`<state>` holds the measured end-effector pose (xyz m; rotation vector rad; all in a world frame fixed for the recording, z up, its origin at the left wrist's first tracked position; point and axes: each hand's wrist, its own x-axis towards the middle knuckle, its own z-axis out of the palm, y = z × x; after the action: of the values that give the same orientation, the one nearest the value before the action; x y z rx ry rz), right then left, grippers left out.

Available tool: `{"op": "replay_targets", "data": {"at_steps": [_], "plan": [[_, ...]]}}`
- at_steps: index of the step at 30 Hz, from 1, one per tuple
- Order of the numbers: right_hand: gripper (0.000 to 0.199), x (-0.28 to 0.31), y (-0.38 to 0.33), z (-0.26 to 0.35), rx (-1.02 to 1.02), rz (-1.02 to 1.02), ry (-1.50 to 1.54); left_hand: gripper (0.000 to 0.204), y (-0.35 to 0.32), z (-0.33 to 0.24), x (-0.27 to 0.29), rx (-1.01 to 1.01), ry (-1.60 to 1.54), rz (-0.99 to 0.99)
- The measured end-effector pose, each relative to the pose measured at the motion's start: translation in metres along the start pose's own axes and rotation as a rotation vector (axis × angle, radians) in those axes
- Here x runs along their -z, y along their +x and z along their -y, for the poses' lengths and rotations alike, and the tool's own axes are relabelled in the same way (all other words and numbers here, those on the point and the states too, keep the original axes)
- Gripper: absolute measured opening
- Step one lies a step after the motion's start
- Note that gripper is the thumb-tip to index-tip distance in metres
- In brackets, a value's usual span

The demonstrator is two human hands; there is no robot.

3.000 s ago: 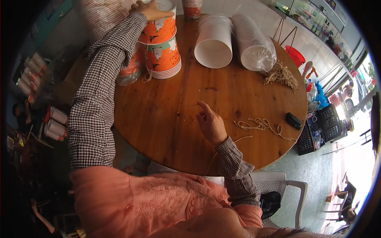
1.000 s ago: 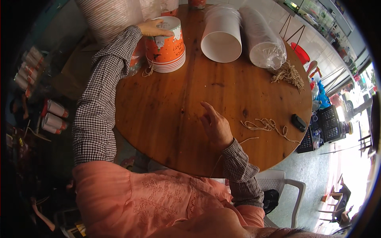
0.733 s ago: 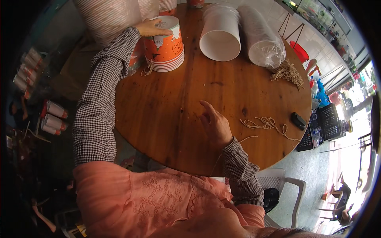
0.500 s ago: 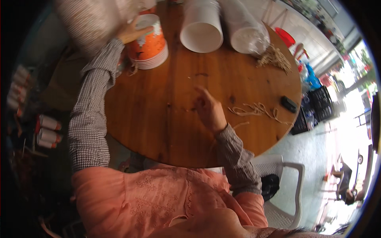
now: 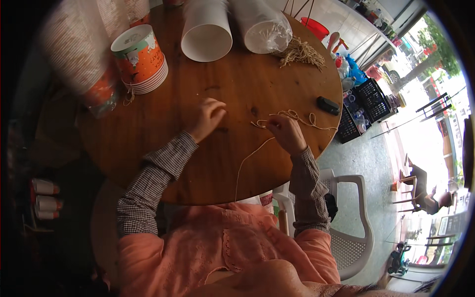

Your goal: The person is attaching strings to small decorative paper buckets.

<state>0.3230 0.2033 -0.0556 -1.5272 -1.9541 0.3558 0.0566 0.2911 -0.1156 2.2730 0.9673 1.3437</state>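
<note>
In the head view, I'm watching two bare hands working over a round worktop (image 5: pixel 213 173), and I'm reading it as a clock with twelve at its far edge. The right hand (image 5: pixel 287 134) is sitting toward three o'clock, fingers drawn together over the loose string (image 5: pixel 293 115); I cannot tell whether the tips are pinching it. Another strand (image 5: pixel 239 170) is running from beside that hand to the near edge around six. The left hand (image 5: pixel 208 119) is resting or hovering near the centre, fingers bent, thumb close; nothing is showing in it, and I cannot tell if the tips are meeting.

Orange tubs (image 5: pixel 141 59) are standing upside down at ten, touched by neither hand. White tubs (image 5: pixel 207 42) are lying at twelve, a bundle of strands (image 5: pixel 302 53) at two.

I'm judging the step in hand as singling out string; the next move is probably calling for a sure pinch on one strand, without snagging the others.
</note>
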Motion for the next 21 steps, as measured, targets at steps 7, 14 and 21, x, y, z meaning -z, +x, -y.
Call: {"op": "replay_targets", "data": {"at_steps": [7, 14, 21], "plan": [[0.036, -0.025, -0.041, 0.027, -0.291, 0.060, -0.378, 0.014, 0.025, 0.000, -0.035, 0.107, -0.147, 0.025], [0.018, -0.059, -0.001, 0.001, 0.017, 0.108, -0.075, 0.021, 0.054, 0.092, -0.003, 0.378, -0.325, -0.372], [0.016, -0.077, 0.119, -0.070, -0.060, -0.044, -0.183, 0.031, 0.093, 0.153, 0.028, 0.471, -0.171, -0.555]]}}
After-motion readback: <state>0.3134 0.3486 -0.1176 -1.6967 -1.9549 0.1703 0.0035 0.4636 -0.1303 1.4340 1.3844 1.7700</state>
